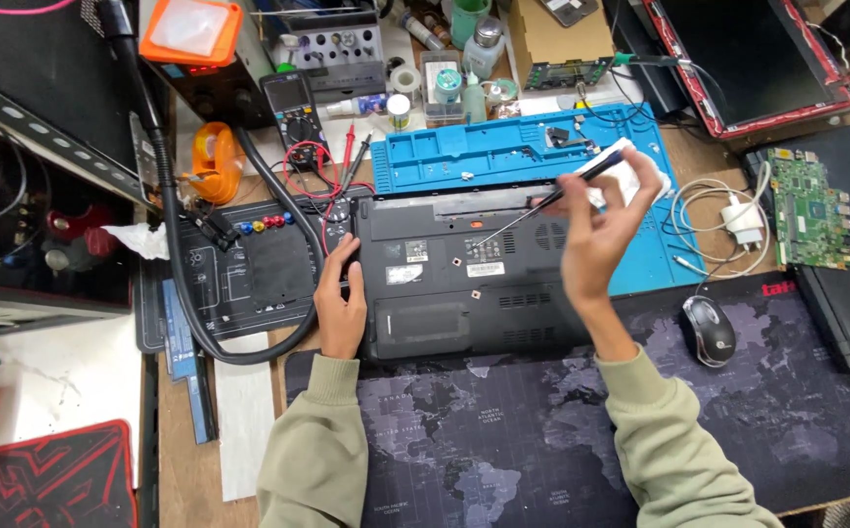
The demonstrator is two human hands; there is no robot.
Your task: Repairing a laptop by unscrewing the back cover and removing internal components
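Laptop (464,284) lay underside-up between my hands, long axis running left to right.
From the head view, my left hand (340,303) rested open against its left edge; my right hand (601,230), nearer the middle, pinched a screwdriver (542,203) slanting down-left toward the base, tip just above it.

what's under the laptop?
The upturned laptop lies partly on the blue work mat, with its near edge over the dark map desk pad. Left hand steadies its side; right hand holds a screwdriver. Whatever is directly underneath is covered.
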